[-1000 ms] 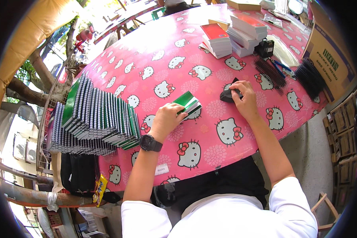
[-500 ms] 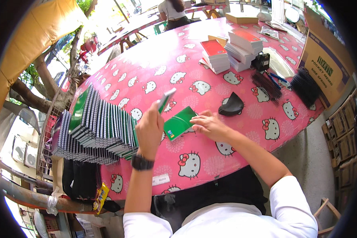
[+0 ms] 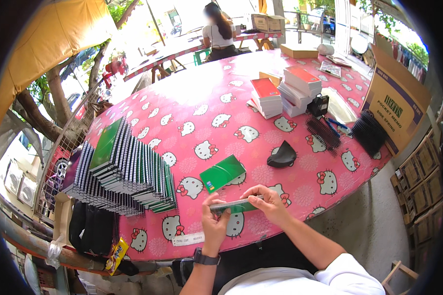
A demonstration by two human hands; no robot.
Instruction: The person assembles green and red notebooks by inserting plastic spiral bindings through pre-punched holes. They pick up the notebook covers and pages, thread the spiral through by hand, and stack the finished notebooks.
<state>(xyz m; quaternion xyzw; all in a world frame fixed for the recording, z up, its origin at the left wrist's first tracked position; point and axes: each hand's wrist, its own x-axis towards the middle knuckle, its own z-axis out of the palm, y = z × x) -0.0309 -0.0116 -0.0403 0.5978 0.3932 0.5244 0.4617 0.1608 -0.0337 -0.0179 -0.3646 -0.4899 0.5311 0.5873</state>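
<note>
Pinched at both ends

I have the held pad (image 3: 241, 206) between left grip (image 3: 216, 222) and right grip (image 3: 271, 207), each grasping one end, probably to keep it steady. Just beyond both, a green pad (image 3: 222, 173) lies flat on the surface (image 3: 300, 179), likely for easy reach. Left of the left grip, the bound stack (image 3: 133, 172) leans, seemingly set aside.

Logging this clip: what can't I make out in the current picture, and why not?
All in the head view:
- Held green pad: full cover, tilted nearly edge-on, its ends covered by the left hand and right hand.
- Green pad on the table: underside, face down.
- Cardboard carton: inside, hidden by its near wall.
- Far person: hands, hidden by the body.
- Left forearm: elbow end, cut off by the lower edge.
</note>
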